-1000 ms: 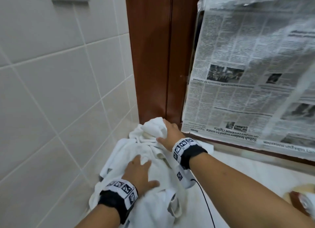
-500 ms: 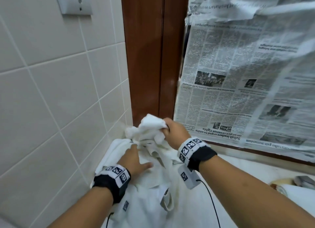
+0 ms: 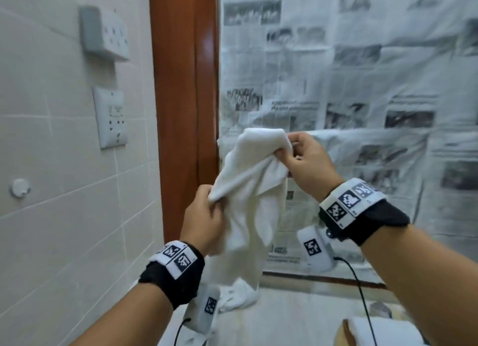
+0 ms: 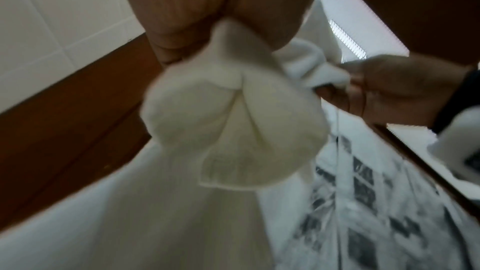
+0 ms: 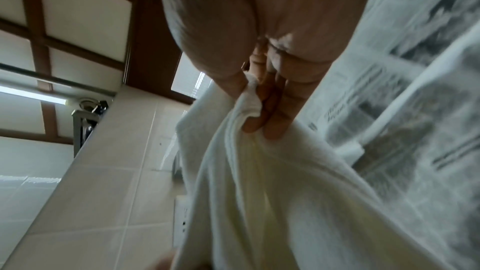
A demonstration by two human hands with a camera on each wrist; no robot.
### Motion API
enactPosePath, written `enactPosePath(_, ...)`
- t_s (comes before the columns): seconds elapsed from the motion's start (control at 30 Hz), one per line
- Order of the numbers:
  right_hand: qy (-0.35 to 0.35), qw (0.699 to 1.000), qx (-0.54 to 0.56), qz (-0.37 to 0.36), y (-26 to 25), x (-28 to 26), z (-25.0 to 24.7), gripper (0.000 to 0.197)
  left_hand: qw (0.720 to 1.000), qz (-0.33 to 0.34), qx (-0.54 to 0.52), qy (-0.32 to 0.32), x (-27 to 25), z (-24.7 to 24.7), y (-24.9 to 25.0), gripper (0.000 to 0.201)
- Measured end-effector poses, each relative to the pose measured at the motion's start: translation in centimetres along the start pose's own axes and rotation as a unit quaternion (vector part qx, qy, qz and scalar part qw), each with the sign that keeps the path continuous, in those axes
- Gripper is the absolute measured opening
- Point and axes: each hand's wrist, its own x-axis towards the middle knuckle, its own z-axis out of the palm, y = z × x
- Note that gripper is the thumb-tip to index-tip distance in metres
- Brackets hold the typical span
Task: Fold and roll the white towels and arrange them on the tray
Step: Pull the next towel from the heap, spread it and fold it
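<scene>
Gripping the towel (image 3: 248,190) edge, both hands' fingers (image 3: 282,155) curled, lifted before the newspaper (image 3: 362,100).

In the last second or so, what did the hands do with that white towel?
Both hands lifted the white towel off the heap on the counter and up before the newspaper-covered window. The left hand, earlier pressing flat on the cloth, now grips an edge; the right hand keeps its hold, now higher. More towels still lie below.
</scene>
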Motion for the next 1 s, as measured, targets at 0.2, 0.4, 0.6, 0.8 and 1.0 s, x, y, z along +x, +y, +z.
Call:
enactPosePath(0.2, 0.086, 0.995, -0.012, 0.048, -2.1, -2.8, -10.3, 0.033, 0.997, 0.073, -0.009, -0.015, -0.1, -2.3, 10.7, 0.007)
enactPosePath(0.4, -0.024, 0.999, -0.021, 0.034, -3.7, -8.5, -12.4, 0.037, 0.997, 0.068, -0.011, -0.028, -1.4, -4.7, 16.0, 0.015)
enactPosePath(0.6, -0.058, 0.941, -0.31, -0.122, -5.0, -12.0, -12.2, 0.025, 0.991, 0.056, -0.023, -0.121, -1.6, -7.8, 17.9, 0.02)
enactPosePath(0.8, -0.035, 0.947, -0.32, -0.022, -9.9, -13.6, -9.9, 0.016, 0.966, 0.125, 0.165, -0.153, -5.0, -9.3, 17.8, 0.008)
enactPosePath(1.0, -0.011, 0.972, -0.235, 0.029, -13.7, -16.0, -3.6, 0.011, 0.946, 0.003, -0.041, -0.321, -12.1, -8.3, 17.3, 0.066)
